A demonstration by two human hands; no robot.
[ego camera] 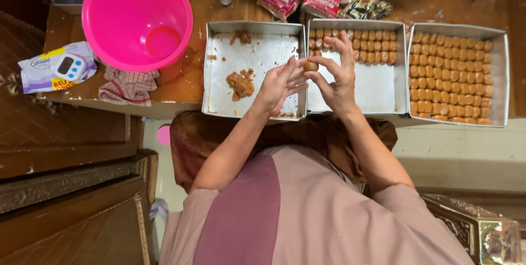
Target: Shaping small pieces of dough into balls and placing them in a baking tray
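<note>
Pinching a round dough ball [311, 67], without clear long axis, left hand [278, 83] and right hand [338, 76] grip it together.

A worn brown wooden tabletop [460, 2] is running across the top, catching warm light. Dark wood panels with carved trim [66, 188] are lying along the left. A pale floor [466, 155] is showing at right, beside an ornate gilt furniture corner [487, 232].
</note>
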